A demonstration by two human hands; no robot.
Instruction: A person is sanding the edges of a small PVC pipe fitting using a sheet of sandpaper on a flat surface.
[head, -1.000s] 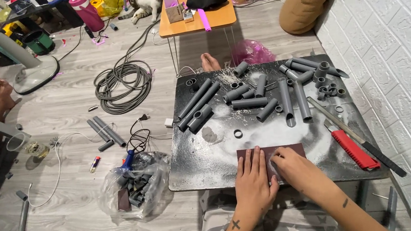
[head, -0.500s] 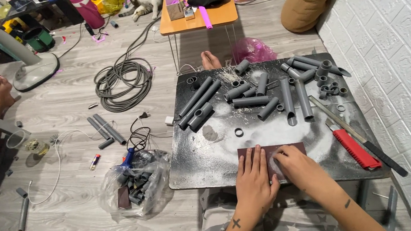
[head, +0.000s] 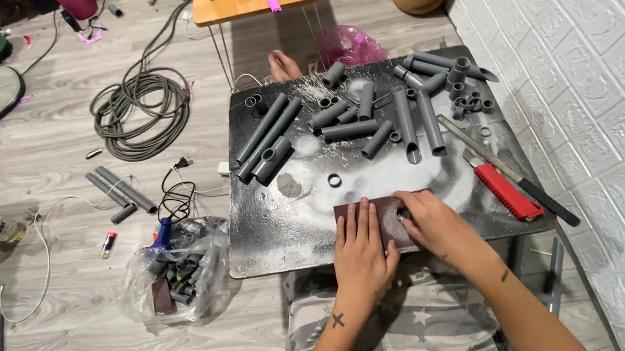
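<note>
View from the head camera, looking down on a low black table (head: 265,231) dusted with pale grit. The left hand (head: 362,252) lies flat and open, fingers together and extended, pressing down on a dark brown sheet of sandpaper (head: 384,216) at the near edge of the table. The right hand (head: 429,220) rests on the right part of the same sheet with its fingers curled around a small grey pipe fitting (head: 403,213) (only a sliver of the fitting shows, so its shape cannot be told). Beyond the hands, a loose grey ring (head: 334,180) lies alone on the dusty surface. Farther back, cut lengths of grey pipe (head: 350,130) and elbow and tee fittings (head: 461,75) are scattered across the table's far half; three long pipes (head: 268,134) lie side by side, slanted, at the far left. To the right, a handsaw with a red handle (head: 505,191) lies beside a long black-handled blade (head: 545,200), both slanted toward the table's near right corner. On the wooden floor to the left sit a clear plastic bag of dark fittings (head: 179,271), a coiled grey cable (head: 136,111) and a few stray pipe pieces (head: 117,194).
</note>
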